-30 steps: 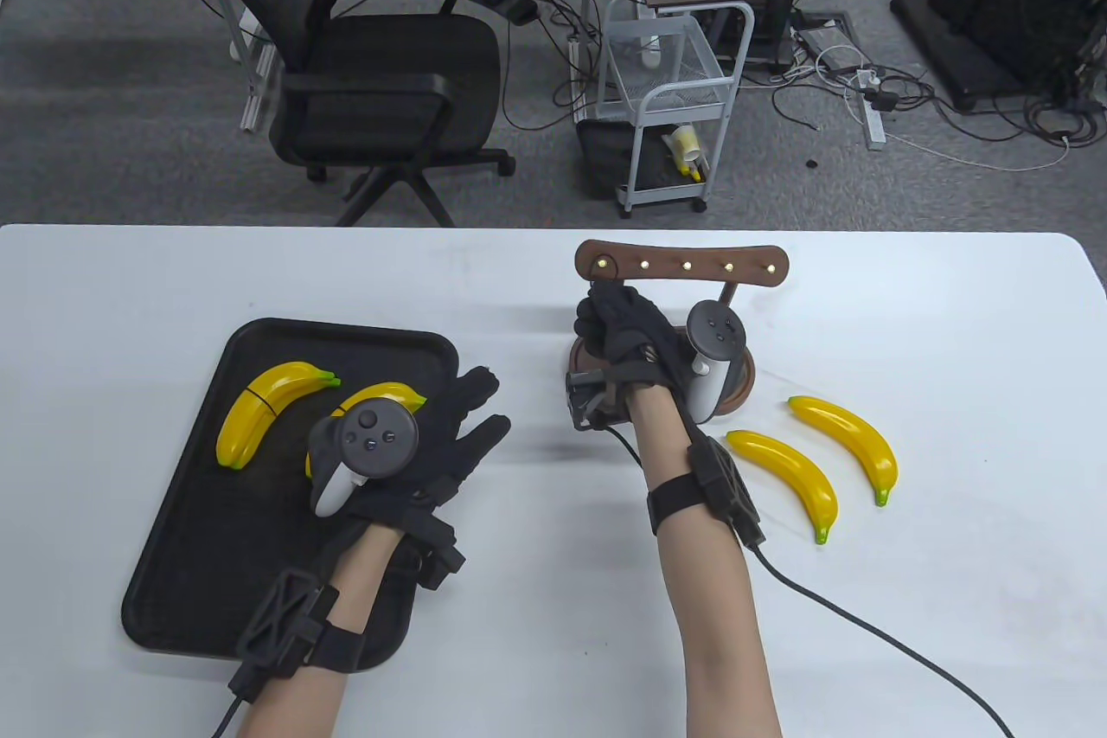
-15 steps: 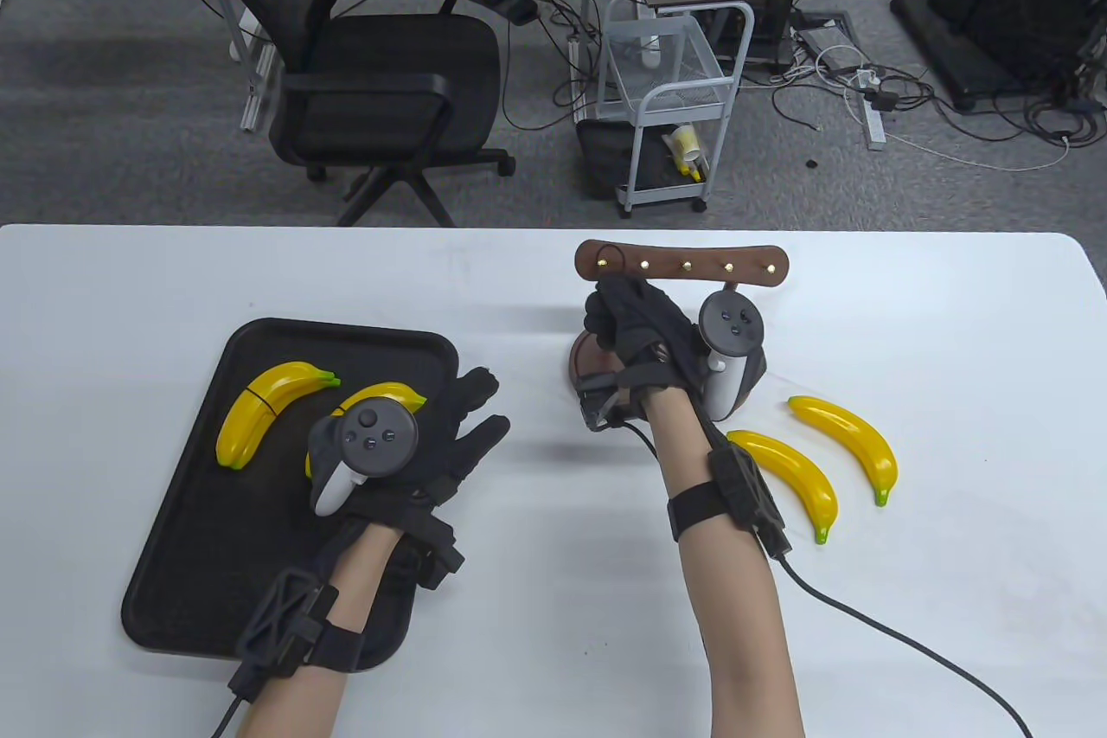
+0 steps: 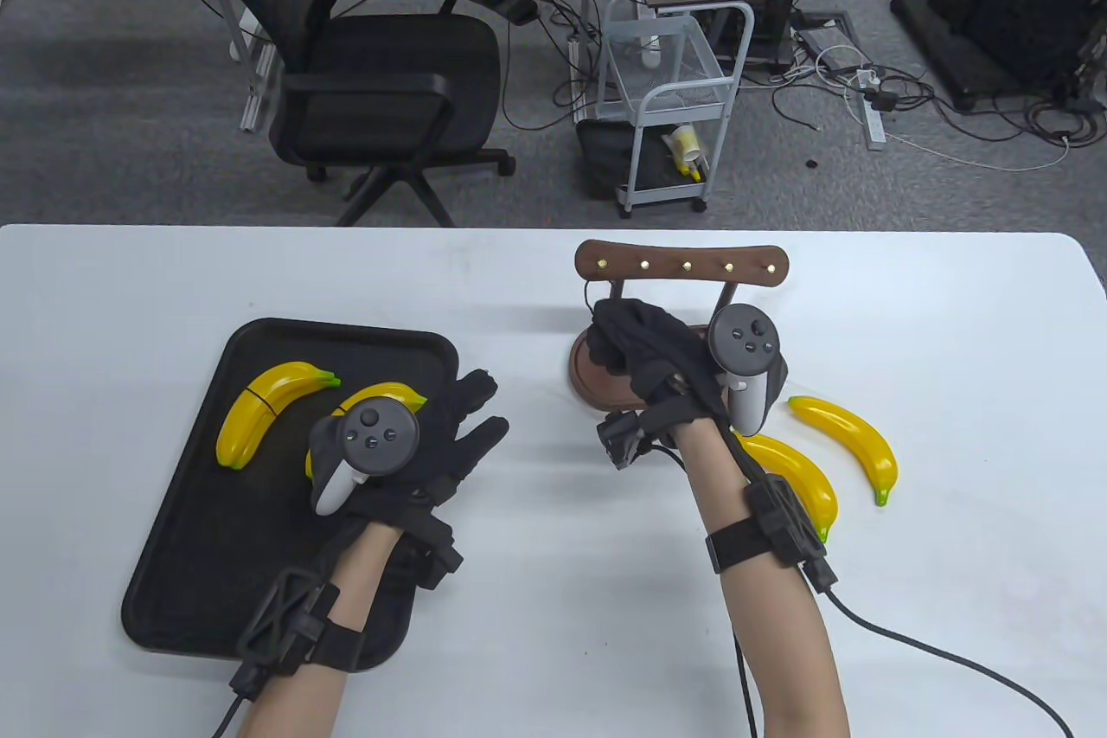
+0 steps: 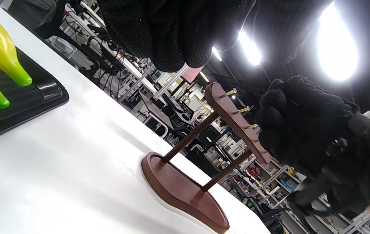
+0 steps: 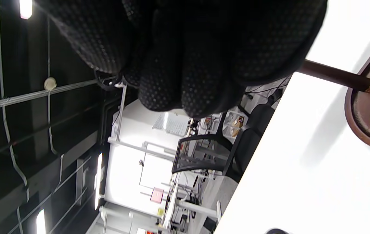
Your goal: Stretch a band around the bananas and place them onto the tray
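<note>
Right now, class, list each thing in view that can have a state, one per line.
Left hand: fingers straight, holding nothing.
Right hand: fingers curled, pinching a band.
Peg rack: upright, pegs bare.
Tray: holds banded bananas.
Loose bananas: unbanded, on the table.

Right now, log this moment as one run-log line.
left hand: open, resting at tray edge | right hand: curled near rack | loose bananas: on table
</note>
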